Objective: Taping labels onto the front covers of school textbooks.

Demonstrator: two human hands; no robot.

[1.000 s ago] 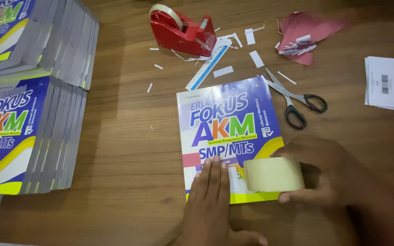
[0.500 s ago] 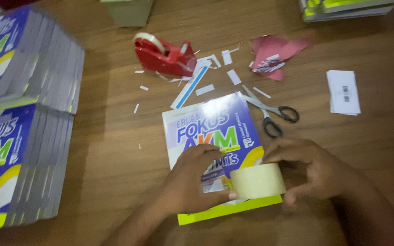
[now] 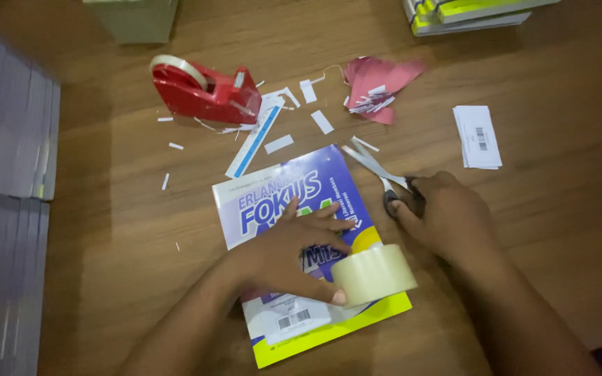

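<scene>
The left hand's grip (image 3: 283, 254) lies spread flat on a blue-and-yellow book (image 3: 273, 198), thumb touching a tape roll (image 3: 374, 275); the right hand (image 3: 447, 216) curls around scissors (image 3: 374, 167) just beside it. Beyond them on the brown wooden counter (image 3: 106, 230) sit a red tape dispenser (image 3: 203, 90), white paper scraps (image 3: 279, 143), pink paper (image 3: 377, 80) and white barcode labels (image 3: 477, 136).

We see a book (image 3: 294, 202) with a purple-blue cover, white and blue lettering, and a bright yellow-green band along its near edge. On it sits a pale cream, translucent tape roll (image 3: 374, 275). The dispenser (image 3: 207, 90) at far left is red, its own roll whitish. The scissors (image 3: 381, 177) have silver blades and black handles. Far right of them lies pink paper (image 3: 377, 80); white scraps (image 3: 279, 144) dot the brown wooden table (image 3: 106, 209). The right-hand slips (image 3: 479, 136) are white with black bars.
</scene>
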